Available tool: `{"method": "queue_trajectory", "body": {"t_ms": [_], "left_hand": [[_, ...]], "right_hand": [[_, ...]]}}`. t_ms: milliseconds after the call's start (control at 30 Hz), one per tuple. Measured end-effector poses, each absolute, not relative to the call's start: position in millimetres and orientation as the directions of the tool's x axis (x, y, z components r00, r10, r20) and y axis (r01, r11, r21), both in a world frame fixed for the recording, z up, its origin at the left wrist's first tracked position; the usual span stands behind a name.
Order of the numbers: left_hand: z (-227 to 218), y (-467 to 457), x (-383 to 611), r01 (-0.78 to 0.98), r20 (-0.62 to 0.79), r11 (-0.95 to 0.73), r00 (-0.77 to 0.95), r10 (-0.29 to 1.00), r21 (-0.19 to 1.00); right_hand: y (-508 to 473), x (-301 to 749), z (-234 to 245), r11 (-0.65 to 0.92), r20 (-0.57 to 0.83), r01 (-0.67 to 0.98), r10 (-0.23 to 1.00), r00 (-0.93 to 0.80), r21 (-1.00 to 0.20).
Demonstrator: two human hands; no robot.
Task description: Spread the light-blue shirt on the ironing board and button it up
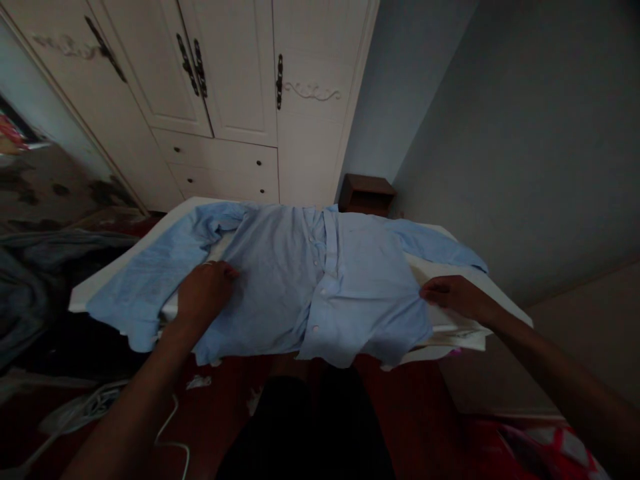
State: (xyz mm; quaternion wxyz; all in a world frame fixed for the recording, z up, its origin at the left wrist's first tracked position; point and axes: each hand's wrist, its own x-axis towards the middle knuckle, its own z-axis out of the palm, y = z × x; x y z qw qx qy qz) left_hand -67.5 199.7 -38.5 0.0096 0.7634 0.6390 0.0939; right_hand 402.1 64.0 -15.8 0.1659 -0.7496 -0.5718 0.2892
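Observation:
A light blue button-up shirt point(310, 280) lies spread front-up on a white board point(100, 280), collar away from me, sleeves out to both sides. My left hand point(203, 293) rests on the shirt's left side near the sleeve seam, fingers curled down onto the cloth. At the shirt's right side seam my right hand point(453, 295) pinches the edge of the fabric with fingers together. The shirt's hem hangs over the board's near edge.
A cream wardrobe point(225, 100) with dark handles and drawers stands behind the board. A small brown cabinet point(367, 193) sits by the grey wall. Dark cloth point(30, 287) lies at the left. White cord point(170, 427) trails on the red floor.

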Motion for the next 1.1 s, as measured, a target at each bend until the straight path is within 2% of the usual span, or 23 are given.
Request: {"method": "queue_trajectory", "body": {"t_ms": [233,433,600,667,767,900,1100], "left_hand": [[-41.9,195.1,-64.7,0.981,0.181,-0.192,0.182,0.966,0.039],[-42.6,189.7,-67.0,0.969,0.255,-0.244,0.226,0.940,0.043],[-39.1,175.2,-60.5,0.848,0.445,-0.501,0.386,0.808,0.174],[-38.5,168.1,-52.2,0.746,0.445,-0.614,0.473,0.761,0.257],[-42.7,162.1,-37.0,0.616,0.384,-0.713,0.602,0.701,0.335],[-52.0,166.0,-23.3,0.578,0.322,-0.751,0.679,0.660,0.319],[-53.6,169.7,-20.7,0.727,0.270,-0.666,0.616,0.740,0.166]], "right_hand": [[59.4,428.3,-6.0,-0.367,-0.297,0.709,0.928,0.227,-0.603],[50.6,412.8,-7.2,-0.327,-0.187,0.726,0.945,0.269,-0.605],[33.7,364.7,-4.8,-0.197,-0.060,0.874,0.980,0.191,-0.445],[28.7,343.5,-7.9,-0.099,-0.023,0.937,0.995,0.096,-0.334],[27.8,322.1,-17.4,0.126,0.105,0.978,0.988,-0.110,-0.167],[33.4,316.2,-27.7,0.318,0.123,0.946,0.943,-0.310,-0.057],[29.1,330.5,-21.6,0.396,0.075,0.918,0.915,-0.396,0.008]]}}
